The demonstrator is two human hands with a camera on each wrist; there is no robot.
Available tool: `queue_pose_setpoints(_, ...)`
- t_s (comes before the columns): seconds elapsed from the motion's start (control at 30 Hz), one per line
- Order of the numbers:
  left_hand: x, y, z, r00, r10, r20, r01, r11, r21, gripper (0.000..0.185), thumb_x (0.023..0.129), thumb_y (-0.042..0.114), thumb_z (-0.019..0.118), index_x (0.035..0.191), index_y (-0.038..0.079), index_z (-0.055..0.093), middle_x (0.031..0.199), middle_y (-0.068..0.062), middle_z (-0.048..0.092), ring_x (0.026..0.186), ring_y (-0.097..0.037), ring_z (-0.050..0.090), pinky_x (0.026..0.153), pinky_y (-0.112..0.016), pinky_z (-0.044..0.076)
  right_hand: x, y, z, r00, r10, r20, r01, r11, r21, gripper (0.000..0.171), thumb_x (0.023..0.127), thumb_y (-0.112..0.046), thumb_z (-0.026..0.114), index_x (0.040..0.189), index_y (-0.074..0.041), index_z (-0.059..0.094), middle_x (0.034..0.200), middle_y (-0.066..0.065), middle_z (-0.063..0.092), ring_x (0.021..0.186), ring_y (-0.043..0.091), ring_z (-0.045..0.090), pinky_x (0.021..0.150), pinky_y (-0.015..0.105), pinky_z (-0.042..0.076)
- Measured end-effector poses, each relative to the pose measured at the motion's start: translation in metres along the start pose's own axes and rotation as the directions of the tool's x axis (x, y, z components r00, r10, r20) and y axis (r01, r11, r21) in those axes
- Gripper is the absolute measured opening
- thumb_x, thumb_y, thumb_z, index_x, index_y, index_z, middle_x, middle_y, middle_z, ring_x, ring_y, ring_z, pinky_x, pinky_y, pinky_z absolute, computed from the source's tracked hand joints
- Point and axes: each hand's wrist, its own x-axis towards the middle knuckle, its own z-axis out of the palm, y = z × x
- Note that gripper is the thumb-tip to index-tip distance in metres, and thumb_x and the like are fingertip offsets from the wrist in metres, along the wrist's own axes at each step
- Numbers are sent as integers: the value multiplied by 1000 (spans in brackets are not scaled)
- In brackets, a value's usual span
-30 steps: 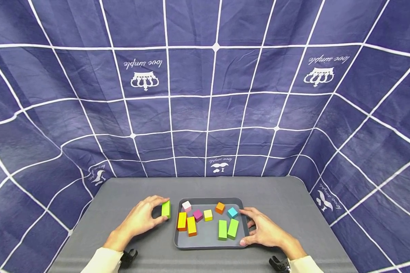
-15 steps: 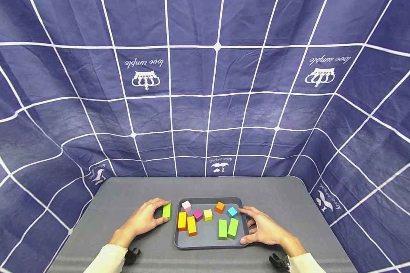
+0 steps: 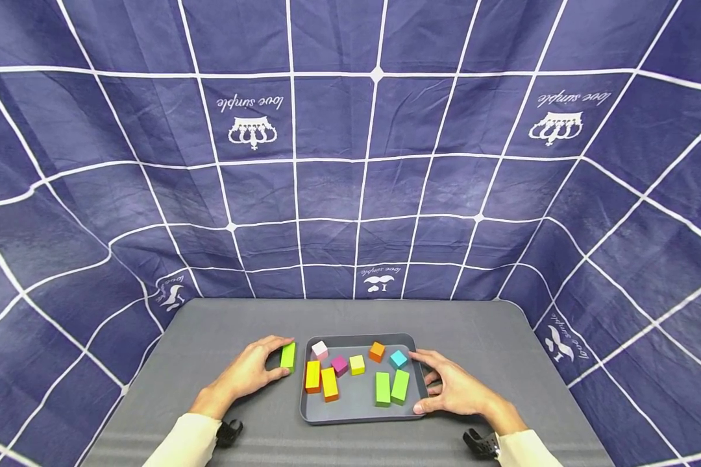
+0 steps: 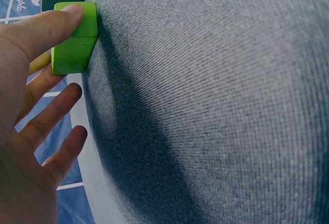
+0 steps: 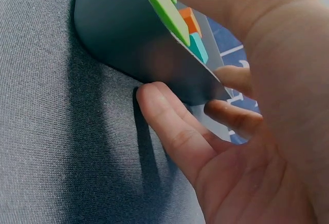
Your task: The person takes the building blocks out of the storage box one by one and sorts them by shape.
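My left hand (image 3: 276,358) pinches a green block (image 3: 288,356) between thumb and fingers, on the grey table just left of the tray. In the left wrist view the thumb (image 4: 49,26) presses on that green block (image 4: 74,39). My right hand (image 3: 428,383) grips the right edge of the dark grey tray (image 3: 356,418), thumb at the near corner and fingers along the side wall. The right wrist view shows the fingers (image 5: 169,126) against the tray (image 5: 118,34). In the tray lie two green blocks (image 3: 390,388), two yellow-orange blocks (image 3: 321,380) and several small coloured cubes.
A grey table (image 3: 491,337) carries everything, with its far edge against a blue cloth backdrop (image 3: 350,162) with a white grid that wraps round both sides. Bare tabletop lies behind and to the left and right of the tray.
The left hand has lowered the green block slightly towards the table, beside the tray. The right hand has stayed on the tray's right edge.
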Motion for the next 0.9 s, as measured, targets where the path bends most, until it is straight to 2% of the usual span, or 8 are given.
queue_pose_setpoints(0.23, 0, 2, 0, 1000, -7, 8, 7, 1000, -1, 68, 96, 26, 98, 157, 11, 72, 151, -3, 78, 142, -34, 75, 122, -59, 58, -2, 2, 1, 1000, 27, 2, -27, 999, -41, 118, 84, -30, 108, 178, -2, 41, 178, 30, 40, 122, 21, 73, 97, 23, 67)
queue_pose_setpoints(0.4, 0, 9, 0, 1000, -3, -11, 3, 1000, 8, 69, 96, 28, 99, 157, 11, 72, 156, -4, 74, 145, -35, 73, 123, -60, 57, -2, 1, 0, 1000, 18, -5, -19, 1000, -25, 117, 84, -29, 108, 177, -2, 42, 178, 31, 41, 124, 25, 73, 96, 24, 68)
queue_pose_setpoints(0.6, -2, 22, -2, 995, 20, -98, -15, 998, 60, 67, 93, 32, 100, 153, 13, 76, 156, -4, 74, 145, -35, 73, 115, -66, 60, -2, -1, 1, 1000, 14, -12, -14, 1000, -17, 115, 84, -28, 108, 176, -3, 44, 177, 30, 43, 124, 28, 73, 97, 27, 69)
queue_pose_setpoints(0.77, -5, 35, -2, 984, 71, -165, -54, 993, 103, 66, 90, 35, 102, 149, 15, 79, 153, -1, 76, 141, -33, 75, 110, -64, 60, -2, -1, 2, 1000, 18, -4, -18, 1000, -6, 115, 84, -26, 108, 176, -2, 44, 177, 31, 42, 124, 26, 74, 97, 28, 69)
queue_pose_setpoints(0.9, -5, 47, -2, 976, 111, -186, -89, 989, 121, 64, 90, 37, 102, 147, 17, 81, 150, 2, 77, 138, -31, 75, 109, -60, 58, -2, -1, 1, 1000, 15, -2, -15, 1000, 16, 115, 84, -24, 108, 176, -1, 43, 177, 34, 40, 123, 27, 74, 98, 28, 69)
